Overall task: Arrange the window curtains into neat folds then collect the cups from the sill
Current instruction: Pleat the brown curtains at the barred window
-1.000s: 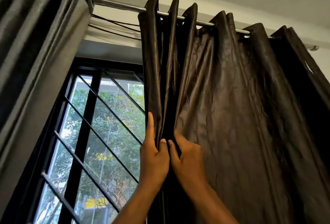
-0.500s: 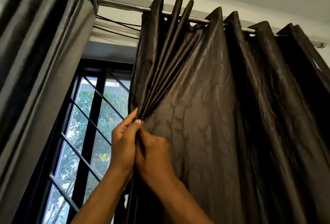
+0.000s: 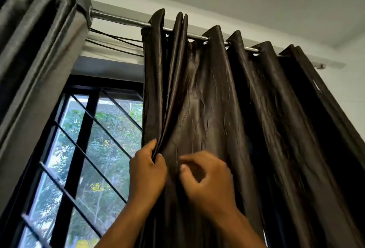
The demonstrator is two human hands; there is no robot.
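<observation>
Curtains, head view (the only view). The right-hand dark curtain [image 3: 227, 121] hangs from the metal rod [image 3: 122, 19] by its eyelets, to the right of the barred window [image 3: 94, 149]. Near its leading edge, the first few pleats are gathered close together; the pleats farther right stand wider and less evenly spaced along the rod. The left hand [image 3: 147, 170] pinches the gathered folds at the leading edge, thumb and fingers curled round the cloth. The right hand [image 3: 205, 180] is just beside it in front of the next broad panel, its fingers curled and blurred by motion; whether they have cloth between them cannot be told. A second, grey curtain [image 3: 39, 54] hangs bunched in deep folds at the far left end of the rod, apart from both hands. Two thin cables [image 3: 114, 42] run between the two curtains below the rod.

Progress, as judged: the folding step is under way and only partly done. The leading pleats of the dark curtain look formed, while most of its width appears not yet gathered. The grey curtain seems already folded, though this is uncertain from its blurred edge. The sill and the cups lie outside the frame, so the collecting step cannot be assessed and is taken as still to do.
</observation>
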